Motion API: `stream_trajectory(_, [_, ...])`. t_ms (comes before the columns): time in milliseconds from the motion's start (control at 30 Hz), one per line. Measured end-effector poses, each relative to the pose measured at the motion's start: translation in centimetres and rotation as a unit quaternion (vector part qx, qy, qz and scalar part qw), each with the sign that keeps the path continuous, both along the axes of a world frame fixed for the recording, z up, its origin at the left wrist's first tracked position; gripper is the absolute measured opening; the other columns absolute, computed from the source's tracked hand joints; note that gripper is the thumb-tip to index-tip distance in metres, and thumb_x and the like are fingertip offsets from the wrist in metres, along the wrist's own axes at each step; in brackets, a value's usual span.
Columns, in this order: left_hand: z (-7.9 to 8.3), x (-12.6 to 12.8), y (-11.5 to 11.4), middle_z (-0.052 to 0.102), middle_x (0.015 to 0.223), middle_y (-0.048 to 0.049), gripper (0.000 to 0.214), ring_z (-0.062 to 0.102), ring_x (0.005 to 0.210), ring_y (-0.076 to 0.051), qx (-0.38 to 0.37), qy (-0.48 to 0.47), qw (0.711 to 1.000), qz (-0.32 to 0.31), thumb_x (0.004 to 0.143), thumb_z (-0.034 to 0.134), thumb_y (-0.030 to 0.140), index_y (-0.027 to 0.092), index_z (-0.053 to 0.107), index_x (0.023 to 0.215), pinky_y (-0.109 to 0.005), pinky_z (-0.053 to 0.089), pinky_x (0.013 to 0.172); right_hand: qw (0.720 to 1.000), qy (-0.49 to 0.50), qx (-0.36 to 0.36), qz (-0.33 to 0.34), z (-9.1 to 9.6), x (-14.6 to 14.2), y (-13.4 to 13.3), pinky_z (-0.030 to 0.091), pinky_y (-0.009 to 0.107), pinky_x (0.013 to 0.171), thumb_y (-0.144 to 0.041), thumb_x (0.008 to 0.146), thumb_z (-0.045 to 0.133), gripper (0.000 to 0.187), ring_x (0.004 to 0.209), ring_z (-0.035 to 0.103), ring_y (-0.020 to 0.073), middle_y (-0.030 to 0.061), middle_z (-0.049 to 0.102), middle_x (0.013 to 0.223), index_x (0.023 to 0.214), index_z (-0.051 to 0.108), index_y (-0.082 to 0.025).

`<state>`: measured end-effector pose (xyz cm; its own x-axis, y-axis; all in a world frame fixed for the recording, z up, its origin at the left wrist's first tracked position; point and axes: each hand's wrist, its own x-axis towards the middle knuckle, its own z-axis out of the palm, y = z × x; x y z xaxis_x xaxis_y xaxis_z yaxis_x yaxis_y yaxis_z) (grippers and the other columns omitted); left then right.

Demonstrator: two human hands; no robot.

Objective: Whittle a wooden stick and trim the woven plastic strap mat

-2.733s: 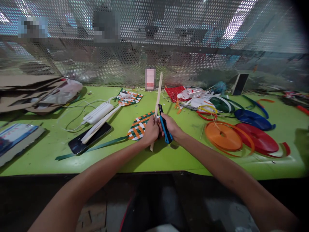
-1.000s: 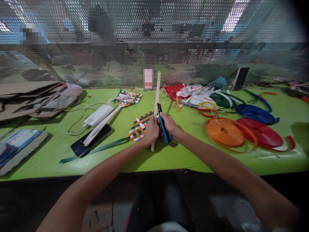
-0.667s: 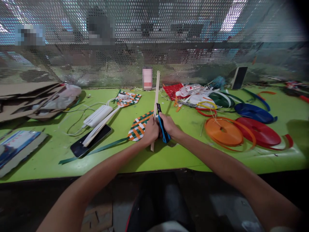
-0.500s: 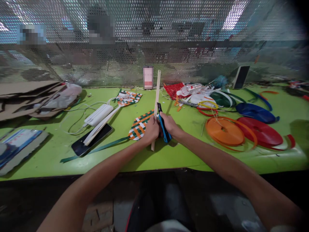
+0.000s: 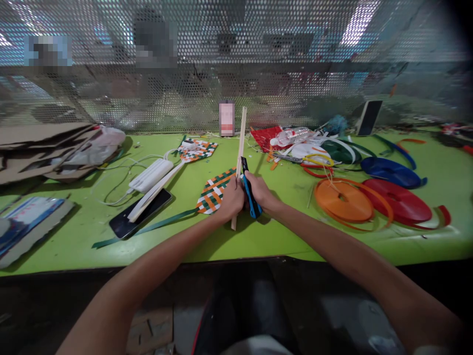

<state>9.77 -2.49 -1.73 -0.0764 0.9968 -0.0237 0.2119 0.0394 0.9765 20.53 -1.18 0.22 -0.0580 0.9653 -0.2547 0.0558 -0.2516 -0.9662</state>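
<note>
My left hand (image 5: 232, 198) is closed around a pale split wooden stick (image 5: 241, 138), held upright, its lower end jutting out below the fist. Against that hand lies a woven piece of orange, green and white strips (image 5: 214, 191), with a long green strip (image 5: 166, 221) trailing left. My right hand (image 5: 260, 190) grips a long blue-and-black tool (image 5: 252, 199), shaped like a stapler, right beside the stick. The fingers hide where tool, stick and weave meet. Farther back sits another woven piece (image 5: 197, 150) with a pale stick (image 5: 155, 193) resting over a black phone (image 5: 127, 219).
On the green table (image 5: 291, 236) a white power strip (image 5: 151, 175) with cords lies left, near cardboard (image 5: 40, 143). Rolls of orange (image 5: 343, 199), red (image 5: 399, 199) and blue strip (image 5: 391, 172) lie right. Yellow-and-red-handled scissors (image 5: 318, 160) and a plastic bottle (image 5: 291, 136) are behind. Perforated mesh (image 5: 199, 93) stands at the back.
Almost nothing differs. Both hands keep the same grip and position on the stick and the tool, apart from a very slight shift of the view.
</note>
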Motion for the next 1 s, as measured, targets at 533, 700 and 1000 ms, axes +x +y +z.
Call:
stream_trajectory(533, [0.32, -0.14, 0.12, 0.052, 0.057, 0.0041, 0.028, 0.053, 0.043, -0.014, -0.032, -0.018, 0.999, -0.006, 0.109, 0.034, 0.041, 0.024, 0.044, 0.089, -0.026, 0.041, 0.047, 1.0, 0.005, -0.001, 0.024, 0.21, -0.07, -0.06, 0.045, 0.028, 0.031, -0.053, 0.104, 0.042, 0.053, 0.031, 0.052, 0.0182, 0.0029, 0.056, 0.043, 0.062, 0.054, -0.023])
stream_trajectory(700, [0.66, -0.09, -0.03, 0.053, 0.06, 0.0032, 0.028, 0.053, 0.046, -0.013, -0.028, 0.004, 1.0, -0.002, 0.109, 0.035, 0.04, 0.023, 0.045, 0.09, -0.025, 0.042, 0.049, 1.0, 0.009, -0.003, 0.005, 0.03, -0.05, 0.03, 0.046, 0.028, 0.032, -0.058, 0.102, 0.045, 0.053, 0.032, 0.053, 0.0179, 0.0018, 0.056, 0.044, 0.064, 0.055, -0.023])
stream_trajectory(1000, [0.87, -0.05, -0.28, 0.052, 0.058, 0.0048, 0.028, 0.051, 0.04, -0.012, -0.031, -0.023, 0.999, -0.013, 0.109, 0.036, 0.04, 0.023, 0.044, 0.089, -0.024, 0.039, 0.045, 1.0, 0.023, -0.002, 0.013, -0.12, -0.03, 0.35, 0.045, 0.029, 0.031, -0.057, 0.102, 0.044, 0.051, 0.032, 0.051, 0.0179, 0.0019, 0.055, 0.043, 0.067, 0.056, -0.023])
